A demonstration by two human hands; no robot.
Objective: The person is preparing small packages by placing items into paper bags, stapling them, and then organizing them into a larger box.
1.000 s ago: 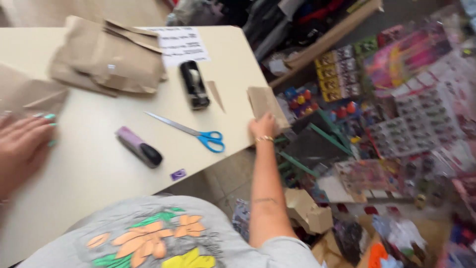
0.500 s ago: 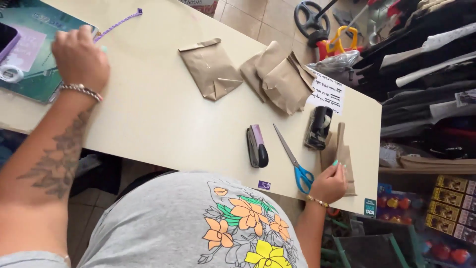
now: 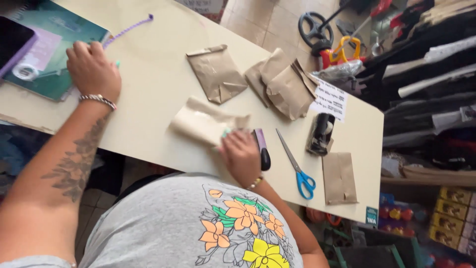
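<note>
My right hand (image 3: 240, 156) grips the end of a brown paper bag (image 3: 206, 123) that lies across the cream table (image 3: 148, 84) near its front edge. My left hand (image 3: 92, 69) rests palm down at the table's left, its fingers on a teal cutting mat (image 3: 47, 74). A purple pipe cleaner (image 3: 130, 29) lies just beyond that hand. A black and purple stapler (image 3: 262, 148) sits right beside my right hand.
More brown paper bags: one flat (image 3: 216, 73), a small pile (image 3: 283, 84), another (image 3: 339, 177) near the right corner. Blue-handled scissors (image 3: 297, 166), a black tape dispenser (image 3: 321, 134), a printed sheet (image 3: 329, 101). A tape roll (image 3: 22, 72) on the mat. Cluttered shelves to the right.
My right hand has come in from the table's right edge to the front middle and now holds a paper bag. My left hand stays on the mat.
</note>
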